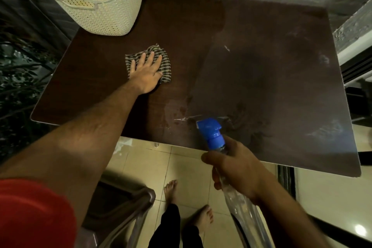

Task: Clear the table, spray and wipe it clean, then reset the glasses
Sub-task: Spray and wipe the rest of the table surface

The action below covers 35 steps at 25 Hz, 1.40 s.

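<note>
Table (261,78) mid-left: left hand (146,73) spread flat on cloth (165,60); right hand (235,167) grips spray bottle (213,135) at near edge.

A cream perforated basket (96,0) stands at the far left corner. A metal chair (124,203) stands on the tiled floor (181,165).

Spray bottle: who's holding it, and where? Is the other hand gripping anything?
Right hand grips the spray bottle round its neck. Left hand presses flat on the cloth.

Cloth (159,60) lies on table (261,66) (basket (96,0) behind it)
</note>
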### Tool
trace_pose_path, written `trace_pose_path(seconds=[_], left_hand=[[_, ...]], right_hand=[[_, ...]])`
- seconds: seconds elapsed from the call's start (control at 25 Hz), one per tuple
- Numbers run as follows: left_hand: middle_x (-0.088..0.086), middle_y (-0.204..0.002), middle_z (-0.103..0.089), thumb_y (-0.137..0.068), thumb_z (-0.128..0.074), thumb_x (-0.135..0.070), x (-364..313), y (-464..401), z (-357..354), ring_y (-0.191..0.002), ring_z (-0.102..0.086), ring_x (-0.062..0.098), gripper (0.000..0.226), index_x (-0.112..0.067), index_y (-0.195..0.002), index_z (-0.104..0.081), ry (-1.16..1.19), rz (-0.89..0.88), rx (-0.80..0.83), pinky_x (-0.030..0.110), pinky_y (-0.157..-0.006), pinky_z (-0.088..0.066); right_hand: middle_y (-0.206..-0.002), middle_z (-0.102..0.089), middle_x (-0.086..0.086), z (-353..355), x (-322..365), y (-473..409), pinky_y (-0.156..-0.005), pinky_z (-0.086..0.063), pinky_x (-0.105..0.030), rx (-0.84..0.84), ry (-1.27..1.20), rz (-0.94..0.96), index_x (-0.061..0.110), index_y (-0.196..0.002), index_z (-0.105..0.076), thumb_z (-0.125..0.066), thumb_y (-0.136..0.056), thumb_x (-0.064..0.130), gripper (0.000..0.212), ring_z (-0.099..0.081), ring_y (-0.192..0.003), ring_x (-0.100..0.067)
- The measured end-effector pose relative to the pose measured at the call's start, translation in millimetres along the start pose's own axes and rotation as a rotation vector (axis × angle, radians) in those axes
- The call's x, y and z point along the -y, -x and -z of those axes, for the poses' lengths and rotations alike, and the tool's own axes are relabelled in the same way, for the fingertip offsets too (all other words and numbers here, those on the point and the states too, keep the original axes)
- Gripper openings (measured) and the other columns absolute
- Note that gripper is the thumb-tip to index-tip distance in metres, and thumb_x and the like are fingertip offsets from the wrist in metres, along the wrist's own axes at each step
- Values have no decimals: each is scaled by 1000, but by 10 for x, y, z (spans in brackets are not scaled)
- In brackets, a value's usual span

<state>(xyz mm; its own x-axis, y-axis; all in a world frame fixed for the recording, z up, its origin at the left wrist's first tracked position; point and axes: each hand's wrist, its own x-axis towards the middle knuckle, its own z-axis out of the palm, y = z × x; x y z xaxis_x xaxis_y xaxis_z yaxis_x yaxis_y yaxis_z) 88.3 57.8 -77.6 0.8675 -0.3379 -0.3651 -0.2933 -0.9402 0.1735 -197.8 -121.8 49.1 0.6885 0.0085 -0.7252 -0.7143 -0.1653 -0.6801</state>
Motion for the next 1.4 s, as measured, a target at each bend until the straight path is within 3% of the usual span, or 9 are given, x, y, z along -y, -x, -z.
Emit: trace_pose_path(seconds=[0.12, 0.24, 0.48, 0.64, 0.76, 0.96, 1.08, 1.24, 1.4], left_hand=[[-4, -163, 12, -104, -25, -40, -104, 544, -190, -148, 18, 18, 57, -33, -154, 2, -24, -132, -11, 46, -117, 14], [-11, -160, 19, -102, -21, -46, 55, 1346, -492, -146, 25, 12, 57, -37, -150, 8, -156, -481, 19, 39, -116, 19], [-5, -164, 5, -102, -26, -42, 288, 271, -124, -150, 10, 20, 57, -34, -154, -3, -57, 35, -95, 53, -118, 8], [-7, -163, 6, -100, -28, -43, -281, 880, -490, -149, 13, 20, 60, -35, -154, -4, -188, -319, -87, 57, -117, 7], [-13, -161, 12, -96, -20, -47, 75, 1526, -644, -147, 21, 12, 59, -39, -152, -2, -250, -515, -34, 58, -115, 15], [-12, -163, 7, -102, -27, -42, 33, 472, -256, -148, 17, 16, 57, -39, -153, -3, -122, -120, -62, 66, -111, 11], [-10, -163, 10, -100, -24, -46, -418, 695, -410, -148, 19, 20, 59, -38, -153, 1, -174, -204, -68, 66, -112, 10], [-14, -160, 19, -93, -9, -52, -83, 1543, -659, -144, 28, 14, 59, -44, -148, 10, -293, -457, 1, 61, -112, 18], [-11, -163, 8, -101, -25, -44, -2, 596, -358, -148, 18, 20, 58, -39, -153, 0, -158, -116, -69, 67, -112, 10]], right_hand=[[-70, -60, -9, -52, 50, -16, -52, -53, -28, -41, -91, 18, 23, -110, -51, -65, -87, 21, 27, -57, -53, -17], [-68, -59, -10, 24, 90, -81, -59, -54, -38, -86, -150, 86, 19, -106, -55, -63, -87, 16, 21, -58, -55, -22], [-69, -60, -9, 32, 111, -116, -60, -55, -35, -80, -113, 111, 18, -108, -53, -64, -87, 17, 24, -58, -55, -20], [-67, -58, -9, 8, 191, -73, -56, -53, -34, -73, -146, 127, 15, -105, -55, -63, -87, 16, 20, -56, -53, -19], [-67, -59, -10, 42, 189, -11, -56, -53, -34, -68, -161, 130, 14, -102, -55, -62, -88, 15, 15, -57, -52, -20], [-70, -58, -9, 27, 124, -50, -60, -55, -37, -71, -161, 136, 14, -106, -53, -62, -87, 16, 20, -57, -55, -20], [-69, -58, -10, 12, 137, -57, -59, -54, -38, -80, -179, 137, 16, -102, -55, -61, -87, 15, 16, -57, -54, -21], [-67, -59, -9, 90, 143, -33, -59, -53, -37, -63, -186, 135, 17, -101, -55, -61, -88, 16, 14, -57, -55, -21], [-74, -61, -8, 190, 99, -90, -55, -55, -30, -88, -161, 126, 18, -108, -53, -62, -88, 20, 22, -59, -56, -18]])
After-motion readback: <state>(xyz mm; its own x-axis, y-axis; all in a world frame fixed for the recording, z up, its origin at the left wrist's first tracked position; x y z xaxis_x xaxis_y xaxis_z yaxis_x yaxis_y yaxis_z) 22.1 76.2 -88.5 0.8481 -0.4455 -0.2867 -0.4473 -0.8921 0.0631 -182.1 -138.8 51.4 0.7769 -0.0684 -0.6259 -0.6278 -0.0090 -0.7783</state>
